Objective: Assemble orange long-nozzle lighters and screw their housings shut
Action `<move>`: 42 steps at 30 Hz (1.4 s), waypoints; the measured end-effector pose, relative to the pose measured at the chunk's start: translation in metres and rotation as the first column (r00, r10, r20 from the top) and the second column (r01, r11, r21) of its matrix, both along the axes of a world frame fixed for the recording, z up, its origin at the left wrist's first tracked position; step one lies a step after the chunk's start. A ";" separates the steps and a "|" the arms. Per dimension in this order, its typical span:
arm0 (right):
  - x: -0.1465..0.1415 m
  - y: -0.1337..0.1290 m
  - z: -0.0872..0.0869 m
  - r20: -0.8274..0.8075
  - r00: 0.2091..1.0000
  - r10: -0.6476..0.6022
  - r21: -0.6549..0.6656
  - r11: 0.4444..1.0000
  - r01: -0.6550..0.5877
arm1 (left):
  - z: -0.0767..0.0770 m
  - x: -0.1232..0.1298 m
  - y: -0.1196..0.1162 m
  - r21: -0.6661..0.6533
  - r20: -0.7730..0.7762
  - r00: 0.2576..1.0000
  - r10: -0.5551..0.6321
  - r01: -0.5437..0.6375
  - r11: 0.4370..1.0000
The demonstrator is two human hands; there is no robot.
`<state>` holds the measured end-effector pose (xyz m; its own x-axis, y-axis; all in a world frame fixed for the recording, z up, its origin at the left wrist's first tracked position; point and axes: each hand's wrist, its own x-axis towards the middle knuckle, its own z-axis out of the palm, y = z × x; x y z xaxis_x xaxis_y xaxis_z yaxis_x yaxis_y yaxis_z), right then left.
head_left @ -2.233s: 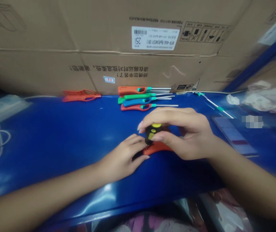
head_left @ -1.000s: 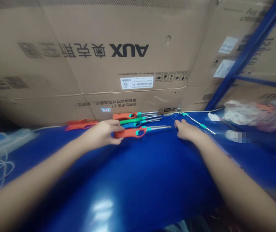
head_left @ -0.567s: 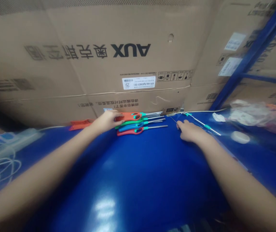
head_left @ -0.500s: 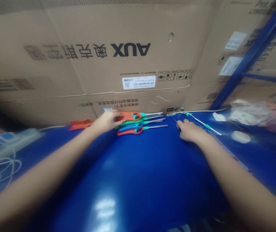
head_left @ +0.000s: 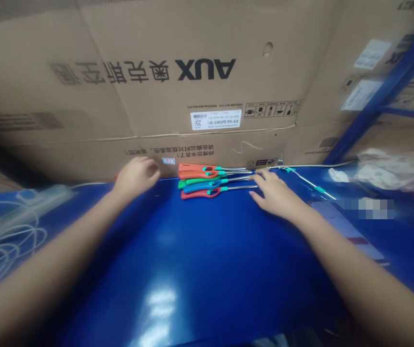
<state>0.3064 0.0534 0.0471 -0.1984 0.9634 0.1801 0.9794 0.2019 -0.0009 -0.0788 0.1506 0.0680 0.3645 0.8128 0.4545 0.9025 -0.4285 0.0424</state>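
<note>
Now the left hand (head_left: 137, 176), curled, contents unclear, has left the rearmost orange plastic lighter (head_left: 192, 168) lined up. The right hand (head_left: 272, 193) spreads open nearby.

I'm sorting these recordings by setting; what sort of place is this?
Probably a storeroom or small workshop: a large AUX-printed carton stands behind a blue work surface, stick-shaped lighters lie grouped on it, and a blue post slants at right.

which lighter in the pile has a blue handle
The blue lighter, second from the pile's near side, just beyond the red lighter; no other handle there is blue.
</note>
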 end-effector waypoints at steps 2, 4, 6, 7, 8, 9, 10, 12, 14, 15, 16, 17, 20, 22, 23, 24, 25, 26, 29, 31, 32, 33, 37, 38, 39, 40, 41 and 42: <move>-0.004 -0.003 0.001 -0.017 0.998 0.066 0.026 0.998 -0.065 | -0.002 -0.025 0.006 -0.037 -0.046 0.998 0.053 -0.054 0.998; -0.007 -0.006 0.003 -0.030 0.992 0.119 0.046 0.992 -0.117 | -0.006 -0.047 0.009 -0.069 -0.092 0.993 0.077 -0.083 0.994; -0.011 -0.008 0.004 -0.040 0.986 0.162 0.061 0.985 -0.159 | -0.012 -0.062 0.010 -0.104 -0.139 0.988 0.070 -0.084 0.991; -0.013 -0.009 0.005 -0.044 0.983 0.180 0.065 0.982 -0.177 | -0.014 -0.067 0.010 -0.118 -0.158 0.985 0.063 -0.083 0.990; -0.015 -0.010 0.005 -0.048 0.980 0.195 0.068 0.979 -0.192 | -0.017 -0.071 0.010 -0.129 -0.175 0.983 0.060 -0.083 0.988; -0.016 -0.011 0.005 -0.050 0.977 0.208 0.069 0.977 -0.204 | -0.019 -0.074 0.010 -0.137 -0.188 0.980 0.061 -0.088 0.987; -0.017 -0.011 0.005 -0.052 0.975 0.218 0.068 0.974 -0.214 | -0.021 -0.076 0.010 -0.143 -0.198 0.978 0.066 -0.096 0.985; -0.017 -0.011 0.004 -0.051 0.972 0.231 0.064 0.972 -0.228 | -0.024 -0.079 0.012 -0.154 -0.210 0.974 0.084 -0.118 0.981; -0.015 -0.009 0.002 -0.048 0.970 0.239 0.059 0.970 -0.236 | -0.027 -0.082 0.012 -0.174 -0.217 0.971 0.097 -0.136 0.975; -0.014 -0.008 0.000 -0.046 0.969 0.242 0.056 0.969 -0.240 | -0.028 -0.084 0.011 -0.186 -0.218 0.971 0.100 -0.142 0.972; -0.013 -0.007 -0.001 -0.045 0.969 0.244 0.053 0.969 -0.242 | -0.029 -0.086 0.010 -0.200 -0.219 0.971 0.100 -0.145 0.969; -0.012 -0.006 -0.002 -0.045 0.968 0.246 0.050 0.969 -0.244 | -0.029 -0.089 0.008 -0.212 -0.219 0.971 0.099 -0.146 0.966; -0.010 -0.005 -0.004 -0.049 0.966 0.254 0.043 0.967 -0.252 | -0.029 -0.095 0.002 -0.206 -0.215 0.971 0.100 -0.145 0.968; -0.011 -0.005 -0.004 -0.056 0.963 0.265 0.039 0.964 -0.263 | -0.028 -0.098 0.000 -0.164 -0.207 0.973 0.105 -0.140 0.976; -0.012 -0.006 -0.004 -0.059 0.961 0.272 0.035 0.962 -0.270 | -0.028 -0.099 0.001 -0.140 -0.203 0.973 0.107 -0.137 0.981; -0.012 -0.006 -0.005 -0.062 0.959 0.278 0.031 0.961 -0.277 | -0.028 -0.100 0.002 -0.120 -0.200 0.974 0.109 -0.134 0.984; -0.013 -0.006 -0.005 -0.063 0.957 0.284 0.026 0.959 -0.283 | -0.029 -0.101 0.005 -0.107 -0.198 0.974 0.108 -0.131 0.986; -0.013 -0.006 -0.005 -0.063 0.955 0.289 0.020 0.957 -0.288 | -0.030 -0.102 0.008 -0.102 -0.198 0.975 0.103 -0.126 0.987; -0.013 -0.005 -0.007 -0.057 0.953 0.296 0.008 0.955 -0.296 | -0.034 -0.105 0.016 -0.107 -0.197 0.976 0.090 -0.113 0.988; -0.012 -0.004 -0.007 -0.053 0.954 0.297 0.003 0.955 -0.297 | -0.037 -0.106 0.017 -0.106 -0.194 0.976 0.096 -0.118 0.987; -0.012 -0.004 -0.008 -0.051 0.954 0.297 0.002 0.955 -0.297 | -0.039 -0.106 0.016 -0.106 -0.192 0.976 0.099 -0.121 0.987; -0.011 -0.004 -0.008 -0.050 0.953 0.298 0.000 0.954 -0.298 | -0.041 -0.106 0.014 -0.110 -0.190 0.977 0.096 -0.118 0.987; -0.011 -0.004 -0.009 -0.047 0.951 0.305 -0.005 0.952 -0.306 | -0.044 -0.107 -0.002 -0.153 -0.167 0.985 0.051 -0.077 0.985; -0.011 -0.004 -0.008 -0.047 0.951 0.305 -0.007 0.952 -0.306 | -0.043 -0.107 -0.006 -0.165 -0.161 0.986 0.043 -0.069 0.984; -0.011 -0.004 -0.008 -0.046 0.951 0.305 -0.008 0.952 -0.306 | -0.041 -0.108 -0.010 -0.180 -0.157 0.987 0.034 -0.062 0.982; -0.012 -0.004 -0.008 -0.046 0.951 0.305 -0.010 0.952 -0.306 | -0.040 -0.108 -0.012 -0.200 -0.153 0.988 0.022 -0.053 0.978; -0.012 -0.005 -0.008 -0.045 0.951 0.305 -0.012 0.952 -0.306 | -0.038 -0.109 -0.015 -0.227 -0.150 0.989 0.008 -0.043 0.973; -0.012 -0.005 -0.007 -0.044 0.951 0.305 -0.013 0.952 -0.306 | -0.036 -0.110 -0.016 -0.256 -0.144 0.990 -0.004 -0.033 0.966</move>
<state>0.2947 0.0487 0.0397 -0.4769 0.8612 0.1757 0.8698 0.4912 -0.0466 -0.1886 0.1346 0.0318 0.3977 0.9009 0.1739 0.9132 -0.4070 0.0200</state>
